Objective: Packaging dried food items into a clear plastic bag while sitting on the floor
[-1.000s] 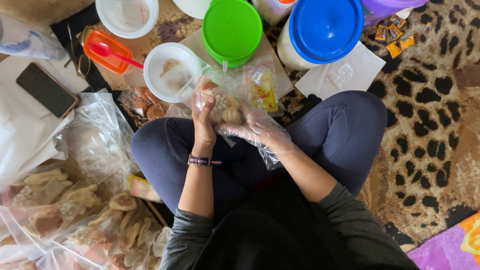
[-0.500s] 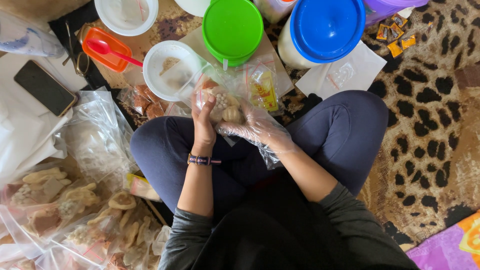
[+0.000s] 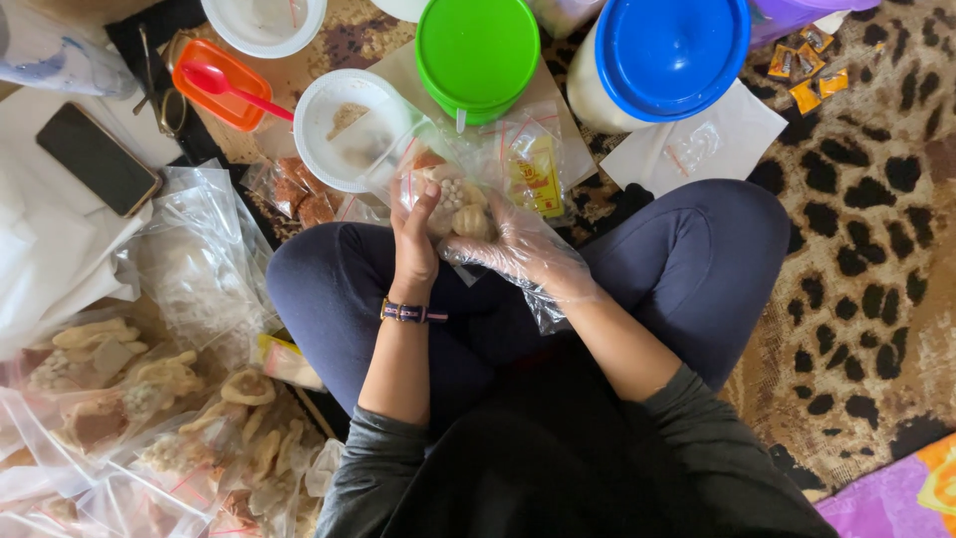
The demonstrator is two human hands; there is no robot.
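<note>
Seated cross-legged on floor. Left hand (image 3: 413, 239), bare, fingers closed around a small clear snack bag (image 3: 448, 204) held over the lap. Right hand (image 3: 518, 249), in a loose plastic glove, fingers curled against the bag's side, apparently pinching it. Bag light, soft, slippery; contents likely brittle. Best held near the mouth. White bowl (image 3: 349, 130) just beyond.

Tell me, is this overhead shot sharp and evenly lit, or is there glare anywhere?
Head view: soft, even light, no hard shadows; left hand and gloved right hand sharp; shine on the clear bag and blue lid; edges bend slightly.
</note>
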